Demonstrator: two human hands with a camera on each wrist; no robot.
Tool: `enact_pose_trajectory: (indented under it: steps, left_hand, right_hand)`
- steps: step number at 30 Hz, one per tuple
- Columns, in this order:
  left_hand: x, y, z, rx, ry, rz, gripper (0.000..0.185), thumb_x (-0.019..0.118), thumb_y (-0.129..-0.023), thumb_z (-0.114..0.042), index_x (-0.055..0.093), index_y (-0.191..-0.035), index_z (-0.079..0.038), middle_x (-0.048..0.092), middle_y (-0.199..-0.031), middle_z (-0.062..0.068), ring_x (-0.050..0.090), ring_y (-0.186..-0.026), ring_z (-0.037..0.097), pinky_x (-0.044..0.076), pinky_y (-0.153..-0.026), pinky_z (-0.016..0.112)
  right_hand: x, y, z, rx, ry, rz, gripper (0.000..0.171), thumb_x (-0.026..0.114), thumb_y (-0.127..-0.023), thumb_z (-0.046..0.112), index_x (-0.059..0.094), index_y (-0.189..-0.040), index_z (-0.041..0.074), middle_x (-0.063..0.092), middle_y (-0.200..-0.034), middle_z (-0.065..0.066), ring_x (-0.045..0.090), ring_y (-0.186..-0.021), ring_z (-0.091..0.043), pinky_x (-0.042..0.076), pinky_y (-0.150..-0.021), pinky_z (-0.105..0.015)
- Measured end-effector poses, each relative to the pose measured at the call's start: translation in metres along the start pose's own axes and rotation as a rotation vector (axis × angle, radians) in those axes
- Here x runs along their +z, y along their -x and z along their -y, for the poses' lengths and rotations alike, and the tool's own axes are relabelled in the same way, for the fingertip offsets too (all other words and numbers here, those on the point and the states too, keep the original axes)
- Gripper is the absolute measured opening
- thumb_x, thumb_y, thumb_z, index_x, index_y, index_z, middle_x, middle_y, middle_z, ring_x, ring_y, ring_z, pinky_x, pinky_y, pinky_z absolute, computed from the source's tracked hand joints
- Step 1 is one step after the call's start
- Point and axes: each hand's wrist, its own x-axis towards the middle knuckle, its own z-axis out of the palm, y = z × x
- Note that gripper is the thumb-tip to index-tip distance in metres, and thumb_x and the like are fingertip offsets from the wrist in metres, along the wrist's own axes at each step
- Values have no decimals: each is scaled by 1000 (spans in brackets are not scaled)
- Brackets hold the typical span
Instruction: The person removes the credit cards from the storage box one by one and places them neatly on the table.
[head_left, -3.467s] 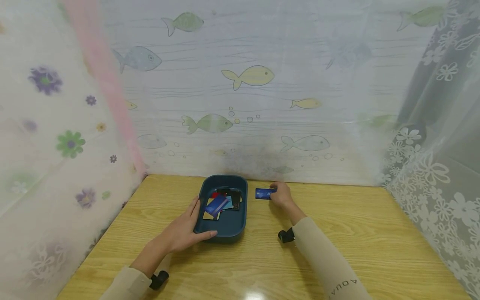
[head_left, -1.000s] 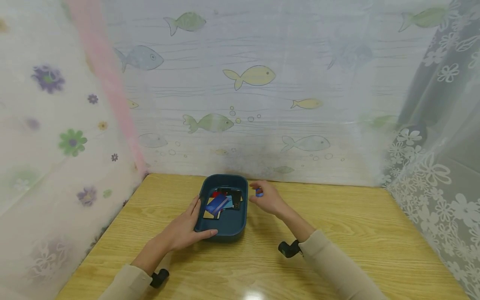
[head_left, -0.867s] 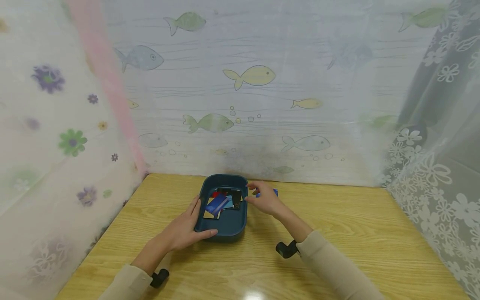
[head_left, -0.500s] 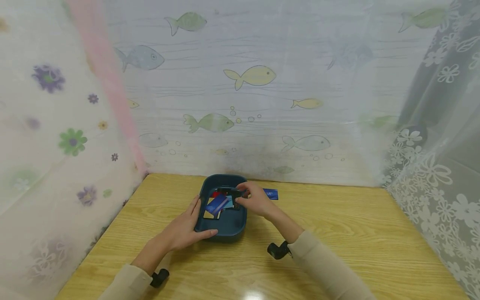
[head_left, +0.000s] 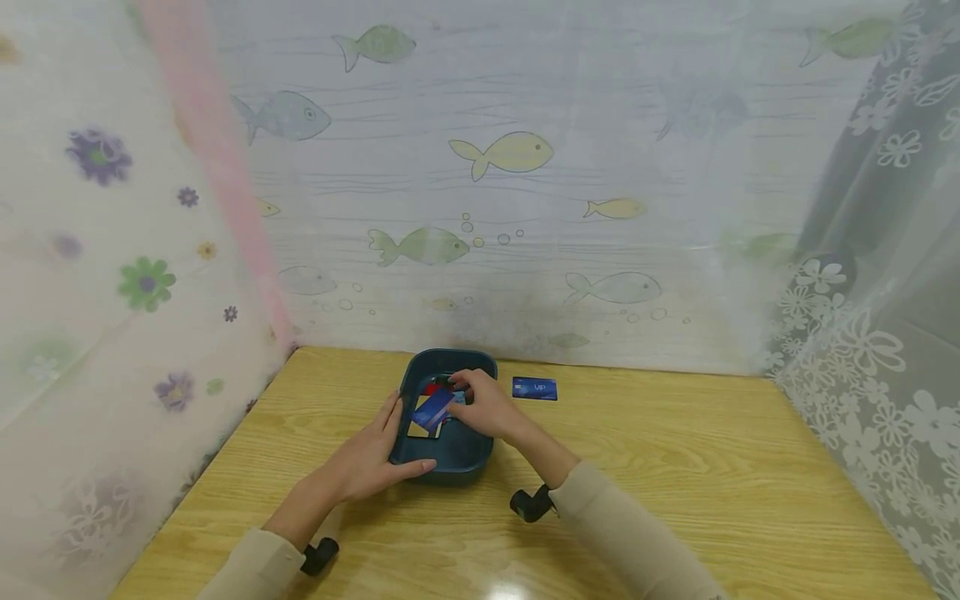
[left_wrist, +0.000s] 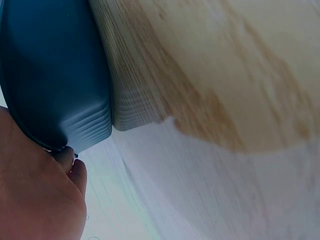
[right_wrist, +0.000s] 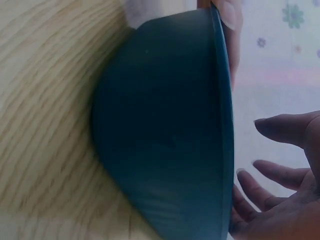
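Observation:
A dark blue plastic bin [head_left: 457, 452] with rounded corners stands on the wooden table, holding several overlapping cards. On top lies a blue card with a pale stripe [head_left: 432, 408]; red, black and gold ones show around it. My left hand [head_left: 367, 458] rests on the bin, straight fingers along its left rim and thumb across the near rim. Over the cards, inside the bin's right side, is my right hand [head_left: 487, 408], hiding some of them. The right wrist view shows its thumb and fingers [right_wrist: 280, 172] apart above the rim. A blue VIP card [head_left: 535, 388] lies flat on the table right of the bin.
The wooden table [head_left: 675, 475] ends at a back sheet [head_left: 517, 308] printed with fish, close behind the bin. Patterned sheets also hang at both sides. A black wrist camera [head_left: 531, 504] sits under the right forearm, another black wrist camera [head_left: 320, 556] under the left.
My right hand has left the blue VIP card on the table and moved left, over the bin's right rim and above the cards. The left hand and the bin have stayed put.

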Motion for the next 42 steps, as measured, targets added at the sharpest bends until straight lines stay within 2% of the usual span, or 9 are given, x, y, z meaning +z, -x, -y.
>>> enact_pose_trajectory:
  steps: [7, 11, 17, 27, 32, 37, 42]
  left_hand:
    - [1, 0, 0, 16, -2, -2, 122, 54, -86, -82, 4, -165, -4, -3, -172, 11, 28, -151, 41, 37, -113, 59]
    - [1, 0, -1, 18, -1, 0, 121, 55, -86, -82, 4, -164, -4, -2, -172, 11, 29, -151, 41, 37, -113, 59]
    - [2, -2, -1, 16, 3, 0, 118, 57, -89, -77, 4, -164, -4, -3, -172, 11, 29, -151, 41, 37, -113, 60]
    - [3, -2, -2, 20, -10, 1, 120, 55, -87, -81, 4, -164, -4, -3, -172, 10, 31, -150, 40, 39, -112, 57]
    - [3, -2, -2, 22, -3, 7, 121, 53, -86, -83, 2, -165, -5, -4, -172, 10, 30, -150, 40, 38, -113, 57]
    - [2, -1, -1, 22, 15, 7, 119, 56, -89, -78, 2, -165, -5, -5, -172, 11, 29, -150, 41, 38, -113, 59]
    - [1, 1, 0, 24, 10, -1, 117, 57, -90, -76, 3, -164, -4, -4, -172, 13, 28, -151, 41, 38, -113, 58]
  right_hand:
    - [15, -7, 5, -3, 57, 40, 49, 70, -94, 11, 56, -139, -4, 53, -133, -24, 55, -121, -43, 49, -100, -52]
    - [24, -11, 6, 37, 81, 32, 54, 73, -93, 13, 54, -140, -4, 51, -136, -25, 56, -119, -40, 51, -100, -50]
    - [36, -21, -2, 107, 88, -4, 69, 78, -90, 21, 48, -146, -5, 46, -141, -25, 56, -115, -34, 54, -95, -48]
    - [48, -31, -8, 232, 124, -108, 88, 82, -87, 26, 34, -153, -7, 42, -145, -28, 45, -133, -43, 46, -104, -55]
    - [53, -36, -10, 283, 161, -132, 91, 83, -87, 29, 34, -154, -7, 40, -149, -29, 41, -137, -45, 42, -108, -57]
    - [56, -40, -11, 328, 184, -128, 92, 83, -87, 31, 35, -155, -6, 38, -152, -27, 38, -140, -44, 38, -112, -57]
    - [58, -41, -11, 353, 208, -131, 88, 87, -82, 35, 46, -148, -6, 41, -148, -26, 42, -133, -42, 39, -110, -54]
